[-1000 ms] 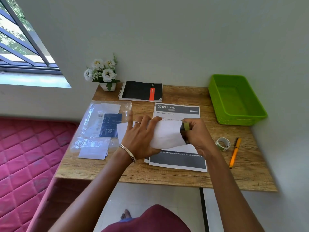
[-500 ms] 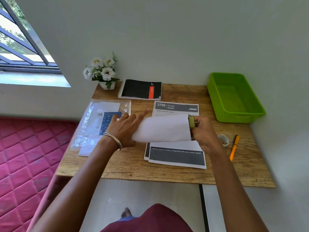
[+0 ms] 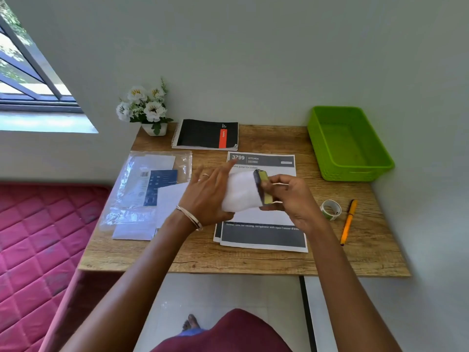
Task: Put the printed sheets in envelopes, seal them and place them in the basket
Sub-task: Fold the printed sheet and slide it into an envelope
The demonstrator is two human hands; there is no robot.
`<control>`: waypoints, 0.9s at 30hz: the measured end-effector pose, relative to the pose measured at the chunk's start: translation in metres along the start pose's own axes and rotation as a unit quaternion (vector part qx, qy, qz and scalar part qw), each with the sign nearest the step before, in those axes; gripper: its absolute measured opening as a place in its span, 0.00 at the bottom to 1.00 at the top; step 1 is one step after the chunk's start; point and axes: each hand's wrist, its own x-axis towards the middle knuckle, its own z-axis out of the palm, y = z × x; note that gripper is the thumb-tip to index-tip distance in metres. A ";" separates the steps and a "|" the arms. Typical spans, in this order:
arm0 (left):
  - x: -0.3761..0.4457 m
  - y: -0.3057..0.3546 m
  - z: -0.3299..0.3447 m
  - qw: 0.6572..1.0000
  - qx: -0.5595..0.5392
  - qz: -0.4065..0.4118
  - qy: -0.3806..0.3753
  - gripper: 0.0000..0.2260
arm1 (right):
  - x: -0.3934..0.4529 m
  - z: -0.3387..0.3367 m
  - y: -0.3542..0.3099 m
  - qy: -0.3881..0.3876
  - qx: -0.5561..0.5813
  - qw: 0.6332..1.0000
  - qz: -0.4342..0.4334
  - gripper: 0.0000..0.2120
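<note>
Both hands are up over the wooden desk (image 3: 253,262), above the stack of printed sheets (image 3: 264,235) at the centre. The left hand (image 3: 210,196) lies along the white envelope (image 3: 241,194), fingers straight and spread, thumb tucked underneath. The right hand (image 3: 291,199) has its fingers curled, pinching the envelope's open end, where a dark inner edge and a yellow-green strip show. The green basket (image 3: 380,163) waits at two o'clock from the hands, a tape roll (image 3: 330,210) and an orange pen (image 3: 349,222) at three o'clock. At nine o'clock a clear plastic pack of envelopes (image 3: 142,189); at twelve, a black notebook (image 3: 206,134).
</note>
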 end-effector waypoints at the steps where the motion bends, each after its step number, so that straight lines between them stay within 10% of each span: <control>1: -0.003 -0.006 0.000 1.000 0.001 -0.012 0.003 0.48 | 0.001 -0.008 0.007 0.018 -0.002 1.000 0.009 0.08; 8: -0.011 -0.040 -0.001 0.994 0.005 -0.108 0.017 0.44 | 0.022 -0.048 0.070 0.264 -0.243 0.933 0.007 0.11; 27: -0.005 -0.056 -0.001 0.987 0.007 -0.161 0.013 0.46 | 0.084 -0.041 0.046 -0.043 -0.667 0.743 -0.029 0.38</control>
